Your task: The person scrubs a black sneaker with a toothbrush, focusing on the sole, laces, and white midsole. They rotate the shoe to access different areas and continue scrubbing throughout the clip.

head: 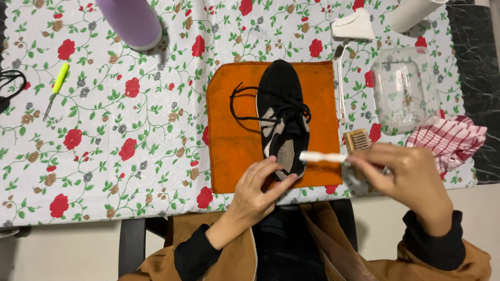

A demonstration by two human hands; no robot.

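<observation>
A black sneaker (pixel 282 106) with loose black laces lies toe away from me on an orange cloth (pixel 232 140). My left hand (pixel 258 190) rests at the cloth's near edge, fingertips touching the shoe's heel. My right hand (pixel 409 179) hovers to the right of the shoe and grips a thin white brush handle (pixel 323 156) that points left toward the heel opening.
The table carries a floral tablecloth (pixel 130 130). A wooden brush (pixel 357 139), a clear plastic tub (pixel 406 86), a red checked cloth (pixel 450 140), a white long-handled brush (pixel 341 78), a white cloth lump (pixel 354 25), a purple container (pixel 133 21) and a yellow-handled tool (pixel 56 87) lie around.
</observation>
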